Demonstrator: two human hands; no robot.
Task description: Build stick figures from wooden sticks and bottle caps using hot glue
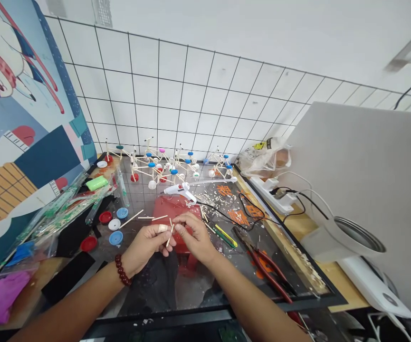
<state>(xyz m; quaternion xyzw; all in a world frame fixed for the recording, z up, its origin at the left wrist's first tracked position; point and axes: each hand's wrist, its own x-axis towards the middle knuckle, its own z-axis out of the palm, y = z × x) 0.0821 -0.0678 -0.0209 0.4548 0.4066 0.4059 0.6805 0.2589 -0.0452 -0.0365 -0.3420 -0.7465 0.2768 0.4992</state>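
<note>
My left hand (144,247), with a plaster on one finger and a dark red bead bracelet on the wrist, pinches a short wooden stick (170,237) above the table. From the other side, my right hand (195,235) closes its thumb and forefinger at the upper end of the stick, where a second small stick end seems to meet it. Several loose wooden sticks (131,219) lie beyond my left hand. Past the hands rests a white glue gun (180,190). Left of the left hand are round plastic discs in blue (116,238), red (89,243) and white (114,224).
Stick models (174,172) with coloured round parts line the back edge. Red-handled pliers (271,268) and a yellow-green cutter knife (226,236) lie at the right, near wood scraps and a black cord (223,217). A power strip (272,194) sits beyond the right edge; bags (70,204) lie left.
</note>
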